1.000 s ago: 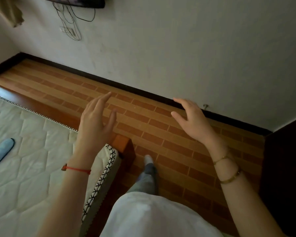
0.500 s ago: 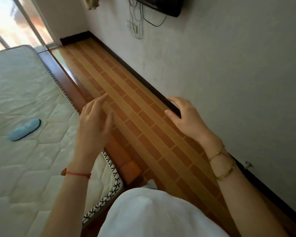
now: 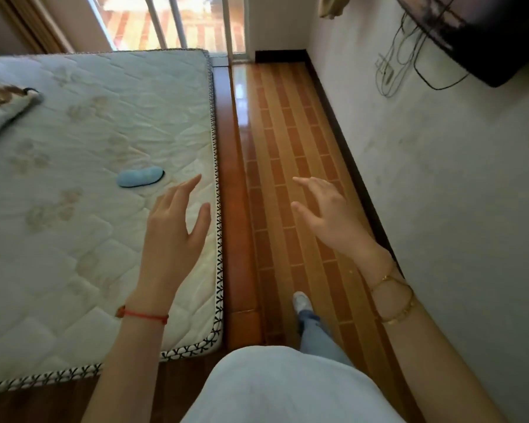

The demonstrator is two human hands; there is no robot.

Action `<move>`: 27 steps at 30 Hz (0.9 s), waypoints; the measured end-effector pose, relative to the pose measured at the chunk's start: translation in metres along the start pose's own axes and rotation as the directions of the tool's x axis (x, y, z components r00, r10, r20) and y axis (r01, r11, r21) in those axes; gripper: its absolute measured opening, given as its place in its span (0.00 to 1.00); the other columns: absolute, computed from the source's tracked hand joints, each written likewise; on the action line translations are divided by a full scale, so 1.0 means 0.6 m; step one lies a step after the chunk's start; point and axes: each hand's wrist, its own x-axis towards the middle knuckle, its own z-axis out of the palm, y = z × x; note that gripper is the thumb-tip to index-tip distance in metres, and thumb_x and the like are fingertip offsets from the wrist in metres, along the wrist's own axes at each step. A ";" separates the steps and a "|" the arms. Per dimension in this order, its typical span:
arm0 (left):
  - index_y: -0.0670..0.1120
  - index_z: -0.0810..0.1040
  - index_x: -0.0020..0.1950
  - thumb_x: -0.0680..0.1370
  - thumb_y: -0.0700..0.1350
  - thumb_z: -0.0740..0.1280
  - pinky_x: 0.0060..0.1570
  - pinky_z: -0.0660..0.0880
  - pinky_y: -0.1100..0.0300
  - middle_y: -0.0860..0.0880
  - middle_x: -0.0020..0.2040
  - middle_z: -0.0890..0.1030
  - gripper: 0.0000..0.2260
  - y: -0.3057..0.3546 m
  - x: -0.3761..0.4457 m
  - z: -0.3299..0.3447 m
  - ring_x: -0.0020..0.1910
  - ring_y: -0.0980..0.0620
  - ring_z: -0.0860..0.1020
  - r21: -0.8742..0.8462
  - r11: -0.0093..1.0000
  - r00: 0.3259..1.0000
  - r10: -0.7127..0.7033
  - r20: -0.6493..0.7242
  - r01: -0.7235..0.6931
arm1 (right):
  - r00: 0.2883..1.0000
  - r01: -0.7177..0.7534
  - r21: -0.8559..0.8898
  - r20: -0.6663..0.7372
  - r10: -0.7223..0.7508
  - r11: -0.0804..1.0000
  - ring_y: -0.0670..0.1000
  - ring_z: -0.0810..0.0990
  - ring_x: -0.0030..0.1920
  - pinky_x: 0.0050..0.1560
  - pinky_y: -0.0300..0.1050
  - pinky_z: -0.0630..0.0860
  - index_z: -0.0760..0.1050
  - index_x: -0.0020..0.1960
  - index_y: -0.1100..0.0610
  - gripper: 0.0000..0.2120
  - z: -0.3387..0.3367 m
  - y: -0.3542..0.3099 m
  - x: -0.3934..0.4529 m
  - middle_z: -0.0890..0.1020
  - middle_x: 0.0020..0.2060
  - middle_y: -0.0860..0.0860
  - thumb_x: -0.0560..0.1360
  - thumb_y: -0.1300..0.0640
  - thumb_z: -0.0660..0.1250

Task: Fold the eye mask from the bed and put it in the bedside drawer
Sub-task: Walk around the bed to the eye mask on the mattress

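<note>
A light blue eye mask [image 3: 140, 177] with a dark edge lies flat on the bare quilted mattress [image 3: 74, 209], near its right side. My left hand [image 3: 177, 227] hovers over the mattress edge, a little below and right of the mask, fingers spread and holding nothing. My right hand [image 3: 327, 215] is raised over the tiled floor beside the bed, fingers apart and empty. No bedside drawer is in view.
A wooden bed frame rail [image 3: 235, 209] runs along the mattress. A narrow strip of brown tiled floor [image 3: 287, 166] lies between bed and wall. A pillow [image 3: 0, 108] sits at the far left. A wall-mounted screen [image 3: 483, 32] with hanging cables is at upper right; a balcony door [image 3: 171, 22] stands beyond.
The view has swung left along the bed, so the eye mask now lies close ahead of my left hand. Both hands stay raised and empty.
</note>
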 end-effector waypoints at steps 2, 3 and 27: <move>0.46 0.70 0.71 0.80 0.46 0.64 0.66 0.70 0.54 0.47 0.65 0.78 0.19 0.003 0.004 0.010 0.65 0.48 0.74 0.028 0.997 0.997 -0.065 -0.037 0.066 | 0.998 0.045 0.010 0.040 -0.046 0.999 0.46 0.60 0.74 0.70 0.49 0.62 0.62 0.71 0.44 0.23 0.001 0.008 0.037 0.67 0.71 0.46 0.77 0.44 0.60; 0.46 0.70 0.71 0.80 0.45 0.64 0.66 0.70 0.53 0.47 0.65 0.78 0.19 0.007 0.007 0.014 0.65 0.48 0.74 0.036 0.995 0.994 -0.091 -0.060 0.093 | 0.996 0.072 0.016 0.059 -0.073 0.997 0.47 0.61 0.73 0.70 0.48 0.61 0.63 0.71 0.45 0.23 0.000 0.011 0.057 0.67 0.71 0.46 0.77 0.45 0.61; 0.44 0.70 0.72 0.81 0.45 0.62 0.69 0.69 0.49 0.47 0.68 0.76 0.19 0.082 0.110 0.118 0.68 0.49 0.72 0.102 0.814 0.766 -0.485 -0.421 0.571 | 0.746 0.544 0.216 0.316 -0.586 0.810 0.52 0.67 0.69 0.67 0.39 0.61 0.69 0.68 0.57 0.20 -0.017 0.034 0.410 0.75 0.64 0.53 0.77 0.54 0.64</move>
